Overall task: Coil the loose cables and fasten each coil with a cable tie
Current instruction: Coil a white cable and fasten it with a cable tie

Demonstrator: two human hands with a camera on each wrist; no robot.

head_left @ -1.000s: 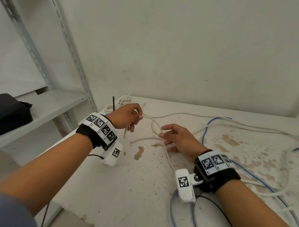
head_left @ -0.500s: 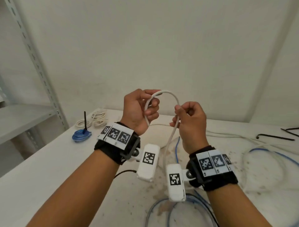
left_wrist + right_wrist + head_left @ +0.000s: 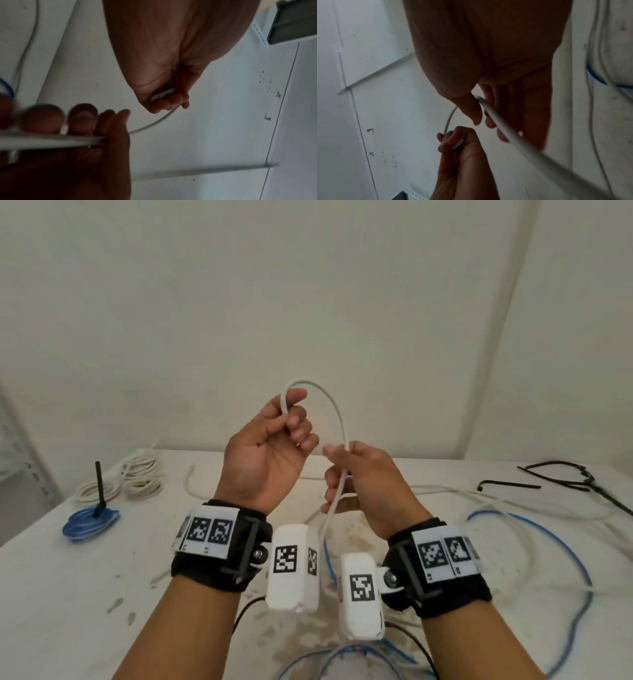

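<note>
Both hands are raised above the table [image 3: 51, 594] with a white cable [image 3: 337, 412] arching between them. My left hand [image 3: 291, 422] grips the cable's cut end [image 3: 162, 94] in its curled fingers, thumb on top. My right hand [image 3: 342, 470] holds the cable lower down between thumb and fingers [image 3: 477, 115], and from there the cable [image 3: 522, 148] drops to the table. Loose white cable [image 3: 513, 508] and blue cable [image 3: 565, 546] lie spread over the right of the table.
At the far left lie white coils [image 3: 140, 477] and a blue coil [image 3: 89, 520] with a black tie [image 3: 99, 487] sticking up from it. Black ties [image 3: 565, 477] lie at the far right. A metal shelf upright [image 3: 20, 446] stands left; the wall is close behind.
Both hands lifted the white cable off the table and bent its end into an arch. Since half a second ago the hands moved slightly apart and the arch widened.
</note>
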